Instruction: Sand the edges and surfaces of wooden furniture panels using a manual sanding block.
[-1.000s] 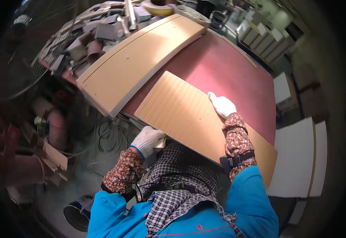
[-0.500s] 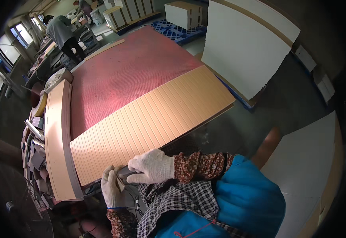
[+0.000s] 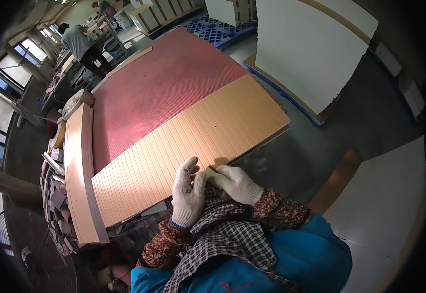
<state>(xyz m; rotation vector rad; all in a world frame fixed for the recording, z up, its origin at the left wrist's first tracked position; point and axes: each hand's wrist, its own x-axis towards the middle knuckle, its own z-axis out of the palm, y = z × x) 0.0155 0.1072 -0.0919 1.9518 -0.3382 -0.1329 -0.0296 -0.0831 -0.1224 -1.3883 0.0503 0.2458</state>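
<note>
A tan grooved panel (image 3: 188, 146) lies slantwise along the near side of a red mat-covered table (image 3: 159, 78). Both my hands, in white knit gloves, meet over its near edge. My right hand (image 3: 237, 184) pinches a small brown piece (image 3: 213, 169), mostly covered by the fingers; its kind cannot be made out. My left hand (image 3: 188, 195) is right beside it, palm turned inward, thumb and fingers apart with a gap between them. The left thumb comes up against the right fingertips.
Long tan boards (image 3: 77, 171) are stacked along the table's left side, with a heap of small blocks (image 3: 56, 195) beyond. A tall white panel stack (image 3: 310, 53) stands on a blue pallet at the right. A person (image 3: 81, 46) works at the far left.
Both hands have moved up and to the right from the panel's lower left edge. The left fingers have spread from their pinch; the right fingers have closed on the small brown piece.
</note>
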